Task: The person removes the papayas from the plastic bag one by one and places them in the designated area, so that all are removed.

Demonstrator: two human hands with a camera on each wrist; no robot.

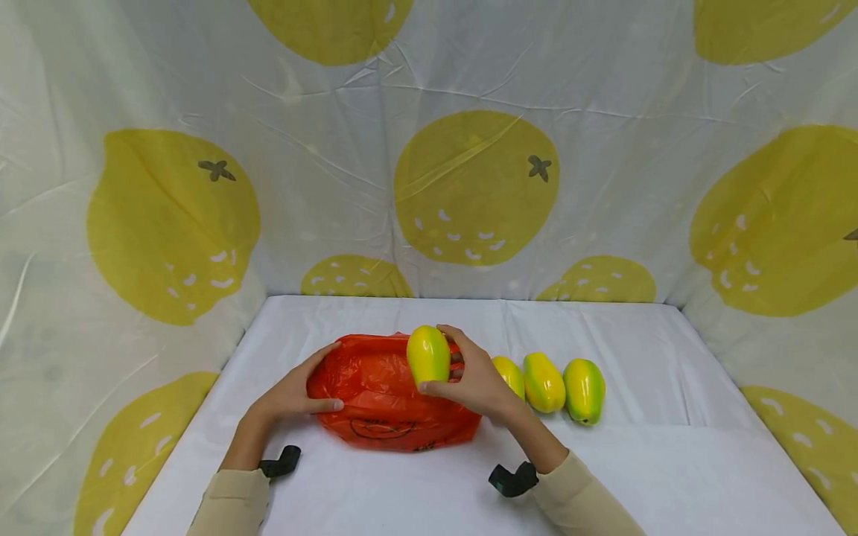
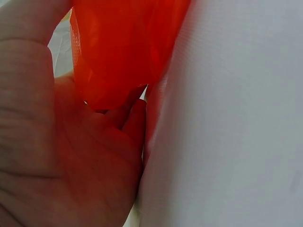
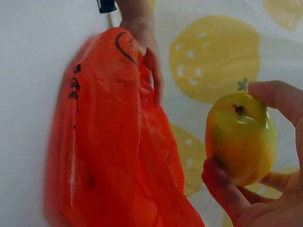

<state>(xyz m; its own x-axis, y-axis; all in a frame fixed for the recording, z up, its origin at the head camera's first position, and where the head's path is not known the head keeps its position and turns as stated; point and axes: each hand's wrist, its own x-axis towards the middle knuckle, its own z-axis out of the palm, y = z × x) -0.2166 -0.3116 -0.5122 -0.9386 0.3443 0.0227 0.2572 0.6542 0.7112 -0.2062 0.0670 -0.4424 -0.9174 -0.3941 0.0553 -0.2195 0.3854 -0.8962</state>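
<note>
A red plastic bag (image 1: 395, 428) with black print lies on the white table, its mouth spread toward the back. My left hand (image 1: 295, 391) grips the bag's left end, thumb in front and fingers partly hidden by the film; in the left wrist view the red film (image 2: 123, 52) hangs between thumb and fingers. Over the bag's right side, my right hand (image 1: 472, 372) holds a glossy yellow-green papaya (image 1: 427, 355) between thumb and fingers. The right wrist view shows the papaya's (image 3: 241, 142) dark stem end, clear of the bag. What the bag contains cannot be seen.
Right of the bag lie three more papayas: one (image 1: 509, 376) partly behind my right wrist, a middle one (image 1: 544, 383) and a right one (image 1: 585, 391). White cloth (image 1: 469, 186) printed with lemons walls the table at back and sides. Each wrist wears a black camera mount (image 1: 513, 480).
</note>
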